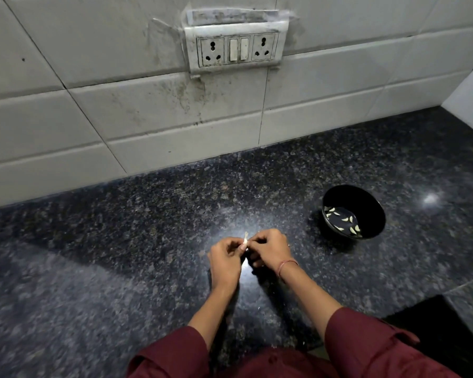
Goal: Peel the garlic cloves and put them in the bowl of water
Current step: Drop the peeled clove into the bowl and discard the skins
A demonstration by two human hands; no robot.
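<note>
A small pale garlic clove [245, 241] is pinched between the fingertips of both hands above the dark granite counter; a thin strip of its skin sticks up from it. My left hand [225, 261] grips it from the left and my right hand [271, 249] from the right, fingers curled. A black bowl [366, 203] stands on the counter to the right of my hands, holding water with several peeled cloves [344, 221] floating in it.
The speckled granite counter [120, 255] runs back to a white tiled wall with a socket and switch panel [236, 47]. A white surface [470, 96] rises at the far right. The counter's edge drops away at the lower right.
</note>
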